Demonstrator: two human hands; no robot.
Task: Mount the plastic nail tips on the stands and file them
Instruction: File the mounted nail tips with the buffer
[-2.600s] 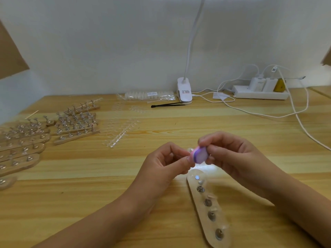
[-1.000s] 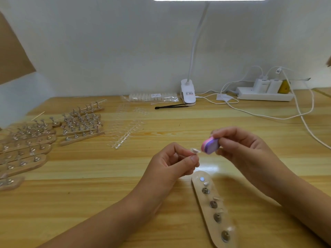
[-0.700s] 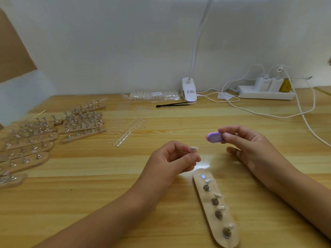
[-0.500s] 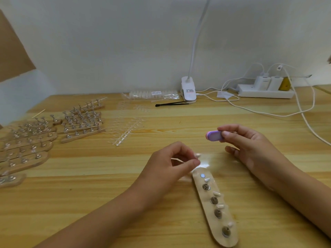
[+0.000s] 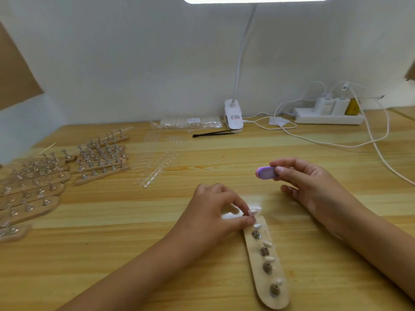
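Observation:
A long wooden stand base (image 5: 276, 299) lies on the table near me, with several metal stands and clear nail tips (image 5: 267, 243) along it. My left hand (image 5: 215, 212) pinches a small metal stand with a clear nail tip (image 5: 253, 212) at the far end of the base. My right hand (image 5: 307, 182) hovers to the right and farther back. It holds a small purple and pink file block (image 5: 266, 172) between thumb and fingers.
Several more wooden bases with stands (image 5: 98, 162) lie at the left. Clear nail tip strips (image 5: 155, 170) lie mid-table. At the back are a bag of tips (image 5: 190, 122), black tweezers (image 5: 213, 133), a clip lamp (image 5: 233, 115), a power strip (image 5: 327, 117) and cables (image 5: 377, 149).
The right hand drew the file block away from the tip, up and to the right. The left hand lowered the stand with the tip down to the far end of the base.

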